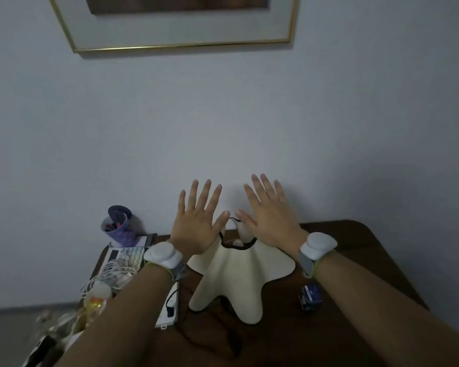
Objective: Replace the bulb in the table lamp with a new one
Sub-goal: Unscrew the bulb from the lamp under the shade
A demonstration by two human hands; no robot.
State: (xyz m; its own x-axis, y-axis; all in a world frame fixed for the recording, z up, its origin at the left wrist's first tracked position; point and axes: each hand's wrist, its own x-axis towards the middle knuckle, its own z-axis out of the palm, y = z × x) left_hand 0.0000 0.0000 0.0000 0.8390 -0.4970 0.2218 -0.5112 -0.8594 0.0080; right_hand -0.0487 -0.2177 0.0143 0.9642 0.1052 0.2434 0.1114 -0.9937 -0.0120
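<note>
two hands (231,221) spread wide and empty above cream lamp (239,274), blue box (311,298) label unreadable

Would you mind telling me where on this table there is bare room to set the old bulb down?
The table is bare on the right, between the lamp shade and the right edge, beyond the small blue box. The near middle carries only a black cord. The left side is crowded: white cables, power strip, pen cup.

No readable text — the small blue box (311,296) is blurred.
</note>
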